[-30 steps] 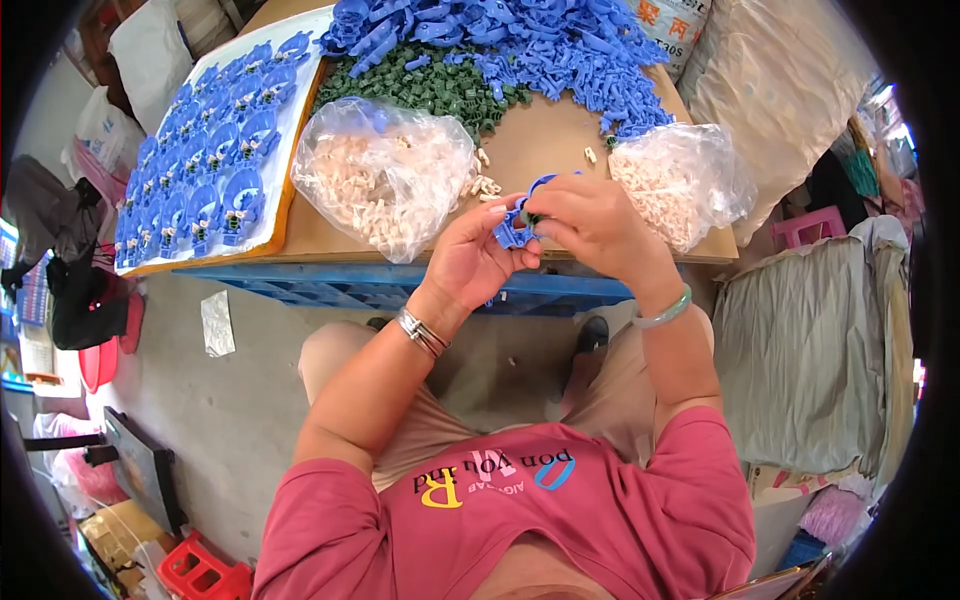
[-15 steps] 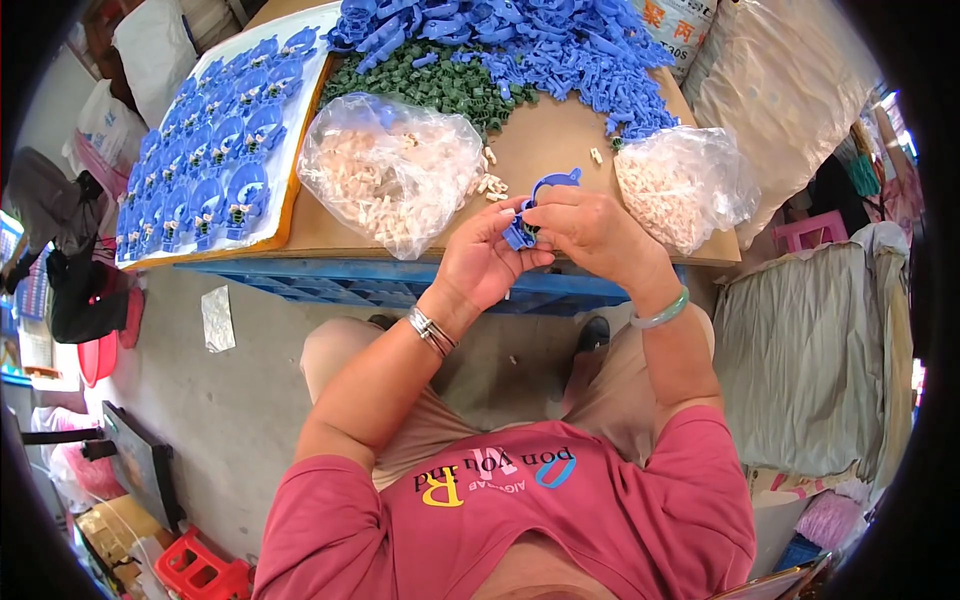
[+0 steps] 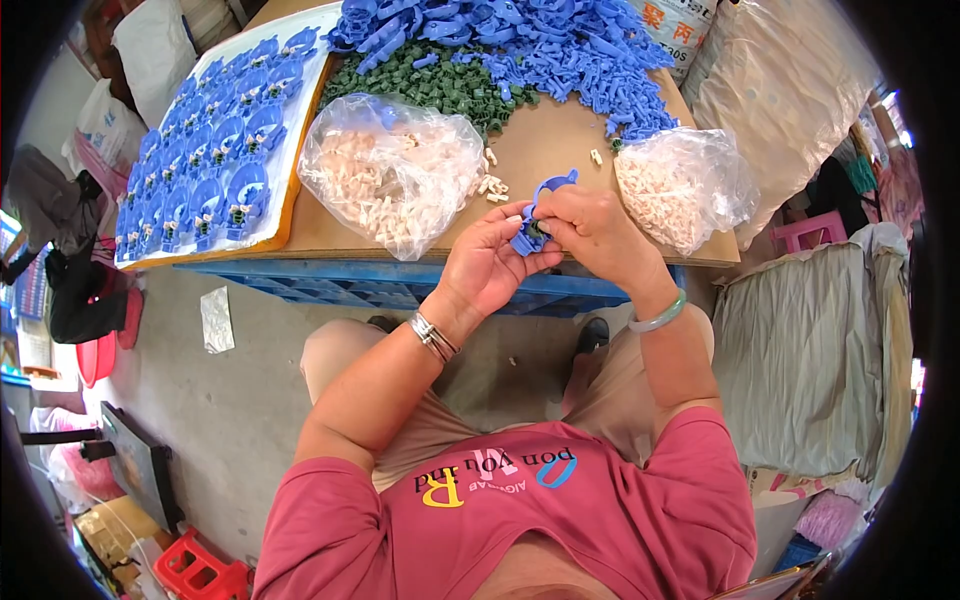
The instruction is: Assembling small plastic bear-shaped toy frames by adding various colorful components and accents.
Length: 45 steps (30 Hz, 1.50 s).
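Between my two hands, just in front of the table edge, is a blue plastic toy part (image 3: pixel 527 240) with a curved rim and a dark green piece set in it. My left hand (image 3: pixel 488 262) grips its lower left side between thumb and fingers, palm turned up. From the right, my right hand (image 3: pixel 592 232) closes on it, fingertips pressed at the green piece and covering part of it. Beyond my hands, a clear bag of small cream-coloured pieces (image 3: pixel 395 180) lies on the left, with several loose cream pieces (image 3: pixel 492 186) beside it.
A white tray (image 3: pixel 310 120) with rows of blue assemblies stands at the left. Heaps of green pieces (image 3: pixel 420 90) and blue parts (image 3: pixel 580 70) cover the far table. Another bag of cream pieces (image 3: pixel 670 195) sits at the right. A blue crate (image 3: pixel 330 284) is under the tabletop (image 3: pixel 545 125).
The blue toy part has tilted and shifted slightly to the right. My right fingers have moved lower on it, while my left hand keeps its hold.
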{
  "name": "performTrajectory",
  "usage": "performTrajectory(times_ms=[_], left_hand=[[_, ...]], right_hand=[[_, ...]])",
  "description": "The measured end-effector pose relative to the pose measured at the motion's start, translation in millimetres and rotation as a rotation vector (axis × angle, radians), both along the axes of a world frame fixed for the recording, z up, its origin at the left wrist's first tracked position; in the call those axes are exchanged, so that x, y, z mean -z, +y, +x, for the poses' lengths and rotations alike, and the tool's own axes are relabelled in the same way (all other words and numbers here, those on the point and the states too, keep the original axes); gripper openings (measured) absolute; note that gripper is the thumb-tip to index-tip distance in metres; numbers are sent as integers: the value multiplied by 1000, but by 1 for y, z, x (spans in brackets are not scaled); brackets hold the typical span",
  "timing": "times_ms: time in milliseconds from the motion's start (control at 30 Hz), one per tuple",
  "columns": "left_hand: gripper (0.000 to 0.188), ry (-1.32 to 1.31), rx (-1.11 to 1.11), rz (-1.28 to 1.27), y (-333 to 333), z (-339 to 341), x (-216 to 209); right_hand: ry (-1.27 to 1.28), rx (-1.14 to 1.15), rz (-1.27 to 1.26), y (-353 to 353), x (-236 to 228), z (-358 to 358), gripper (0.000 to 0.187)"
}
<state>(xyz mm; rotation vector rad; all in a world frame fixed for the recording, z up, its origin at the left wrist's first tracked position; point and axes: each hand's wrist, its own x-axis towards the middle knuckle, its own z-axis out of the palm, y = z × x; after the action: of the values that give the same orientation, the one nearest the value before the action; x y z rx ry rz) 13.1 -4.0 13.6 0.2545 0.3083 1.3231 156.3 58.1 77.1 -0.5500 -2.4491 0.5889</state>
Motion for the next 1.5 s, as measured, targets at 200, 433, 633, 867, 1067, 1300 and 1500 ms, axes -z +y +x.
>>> performTrajectory(times_ms=[200, 433, 633, 867, 1067, 1300, 1500], left_hand=[[24, 3, 97, 17, 2, -8, 2], [27, 29, 180, 28, 3, -12, 4], [29, 3, 126, 28, 1, -16, -5], [28, -29, 107, 89, 0, -13, -6], [24, 2, -47, 73, -2, -11, -14], [13, -18, -38, 74, 2, -11, 3], [16, -4, -41, 37, 2, -12, -8]], right_hand=[[6, -126, 142, -1, -3, -2, 15], [-13, -156, 172, -2, -3, -4, 18], [184, -43, 24, -5, -3, -4, 13], [142, 32, 325, -13, -8, -6, 11], [-3, -1, 365, -18, -17, -6, 13], [-99, -51, 308, -20, -12, -5, 17], [190, 93, 231, -6, -13, 4, 15]])
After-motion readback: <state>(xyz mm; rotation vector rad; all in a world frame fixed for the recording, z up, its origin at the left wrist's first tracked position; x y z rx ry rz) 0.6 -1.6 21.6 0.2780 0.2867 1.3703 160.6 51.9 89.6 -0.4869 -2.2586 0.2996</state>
